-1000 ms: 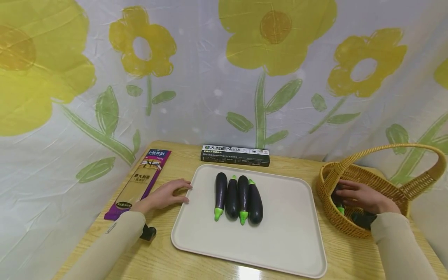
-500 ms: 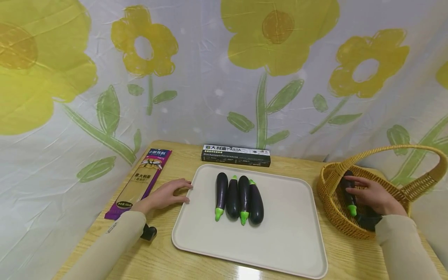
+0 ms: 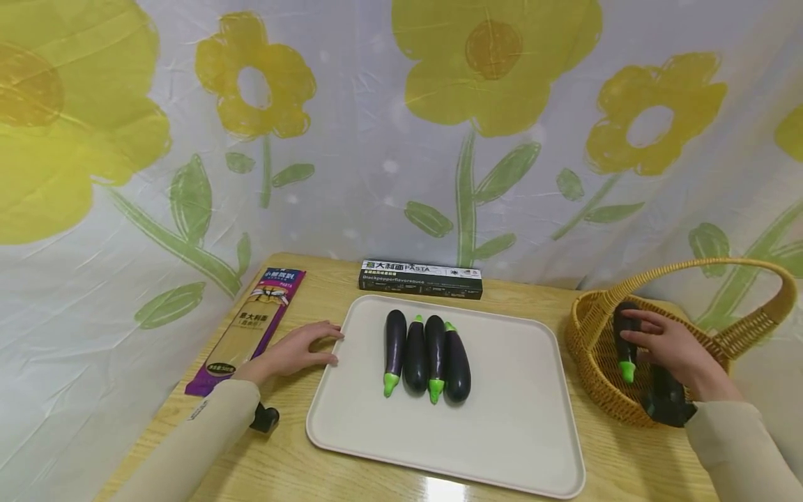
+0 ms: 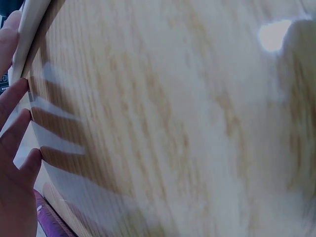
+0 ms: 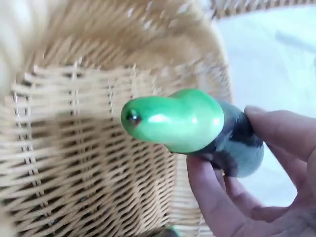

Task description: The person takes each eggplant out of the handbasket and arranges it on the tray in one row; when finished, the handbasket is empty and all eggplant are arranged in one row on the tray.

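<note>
My right hand is at the wicker basket on the right, pinching a dark purple eggplant between thumb and fingers. Its bright green stem end points at the camera in the right wrist view, over the woven basket bottom. On the left, my left hand has its fingertips at the left rim of the white tray. The left wrist view shows the fingers spread along that edge. Several eggplants lie side by side on the tray, their stem ends alternating.
A purple pasta packet lies left of the tray, beside the left forearm. Behind the tray stands a black and white pasta box. The basket's tall handle arches above the right hand. A flowered curtain hangs behind the wooden table.
The right hand has risen in the basket and shifted slightly right, bringing up the eggplant, which was mostly covered by the hand before. The left hand and the tray's eggplants have stayed put.
</note>
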`<state>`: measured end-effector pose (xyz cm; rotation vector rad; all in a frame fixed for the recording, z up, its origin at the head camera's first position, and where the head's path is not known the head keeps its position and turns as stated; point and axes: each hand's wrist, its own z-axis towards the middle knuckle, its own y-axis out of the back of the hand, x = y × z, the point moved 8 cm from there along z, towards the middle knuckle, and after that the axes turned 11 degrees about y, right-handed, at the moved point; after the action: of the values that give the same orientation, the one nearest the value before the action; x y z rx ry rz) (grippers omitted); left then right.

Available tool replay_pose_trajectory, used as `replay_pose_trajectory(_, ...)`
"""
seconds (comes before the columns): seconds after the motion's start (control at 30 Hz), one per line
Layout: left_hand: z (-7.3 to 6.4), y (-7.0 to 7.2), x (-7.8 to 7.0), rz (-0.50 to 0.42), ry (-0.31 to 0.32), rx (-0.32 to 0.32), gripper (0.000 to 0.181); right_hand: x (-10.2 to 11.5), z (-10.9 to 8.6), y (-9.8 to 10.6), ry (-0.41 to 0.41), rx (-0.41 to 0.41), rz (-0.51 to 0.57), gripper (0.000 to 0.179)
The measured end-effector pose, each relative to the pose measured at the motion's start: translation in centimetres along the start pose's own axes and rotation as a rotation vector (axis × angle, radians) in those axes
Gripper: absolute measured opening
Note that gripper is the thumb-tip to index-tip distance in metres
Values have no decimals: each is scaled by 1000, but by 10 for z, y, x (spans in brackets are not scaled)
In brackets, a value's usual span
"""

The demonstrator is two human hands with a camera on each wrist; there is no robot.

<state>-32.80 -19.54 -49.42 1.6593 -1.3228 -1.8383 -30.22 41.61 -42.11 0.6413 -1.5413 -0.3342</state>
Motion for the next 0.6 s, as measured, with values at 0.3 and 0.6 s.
replay_pose_trajectory(0.3,0,-1,3,2,9,3,50,25,-21,-5,25,1,-105,78)
replay_pose_trajectory(0.6,0,0,2,-3,5,1,51,49,-47,-23,97,2,-60,62)
